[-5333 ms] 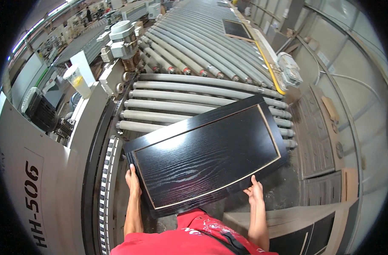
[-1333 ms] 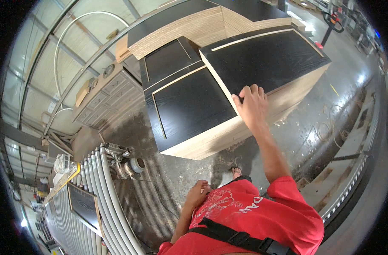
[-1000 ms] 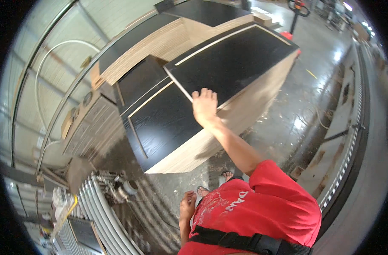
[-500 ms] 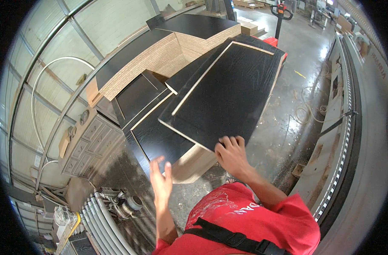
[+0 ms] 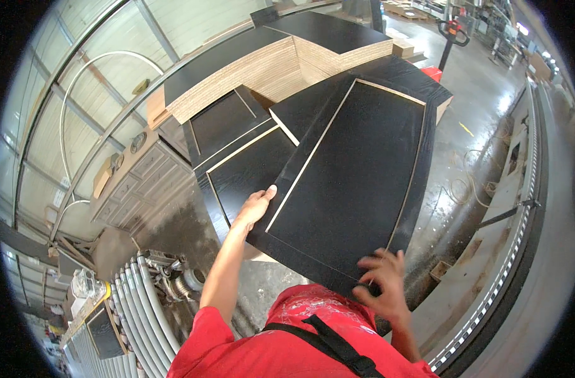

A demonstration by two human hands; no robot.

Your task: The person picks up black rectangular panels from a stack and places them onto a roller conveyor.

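Piled panels [image 5: 246,165] lay under a black framed panel [image 5: 347,167], with grey rollers [image 5: 144,302] to the left.
The left hand [image 5: 255,209] gripped its edge; the right hand [image 5: 388,286] had fingers [image 5: 394,264] spread by a corner.

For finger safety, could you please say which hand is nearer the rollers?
Left. The left hand holds the left edge of the black panel, toward the rollers; the right hand is farther, by its near right corner.

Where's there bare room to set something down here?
Grey floor looks bare around the short yellow mark, right of the large black framed panel. So does the far stack's flat black top, right of the small black piece. It's crowded by the left hand, where other black panels lie beneath.
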